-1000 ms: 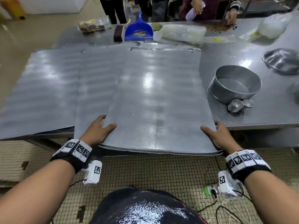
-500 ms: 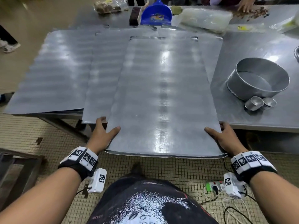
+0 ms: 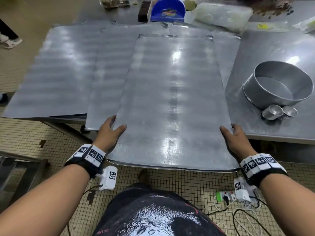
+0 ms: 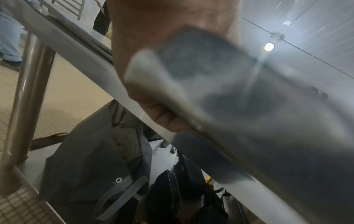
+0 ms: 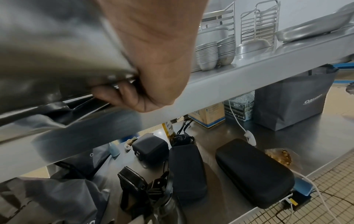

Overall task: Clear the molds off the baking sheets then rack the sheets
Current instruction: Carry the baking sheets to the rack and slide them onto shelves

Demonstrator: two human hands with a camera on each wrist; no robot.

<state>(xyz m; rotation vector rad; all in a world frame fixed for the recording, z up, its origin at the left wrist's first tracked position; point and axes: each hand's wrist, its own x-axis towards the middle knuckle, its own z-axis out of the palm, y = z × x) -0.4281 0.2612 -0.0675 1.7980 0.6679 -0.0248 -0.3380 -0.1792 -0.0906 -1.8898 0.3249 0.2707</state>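
Top baking sheet (image 3: 172, 103) at centre, near end jutting past the table (image 3: 276, 48) edge toward 6 o'clock, far end overlapping two more sheets (image 3: 56, 74) spread toward 9 o'clock. Left hand (image 3: 109, 133) at 7 o'clock of that sheet, thumb on top, fingers (image 4: 168, 119) curled under the edge and gripping it. Right hand (image 3: 237, 140) at 5 o'clock, thumb on top, fingers (image 5: 118, 92) hooked under the rim, gripping too. Round cake pan (image 3: 279, 84) at 3 o'clock on the bare table, two small molds (image 3: 279, 112) touching its near side. Blue dustpan (image 3: 167, 11) at 12 o'clock.
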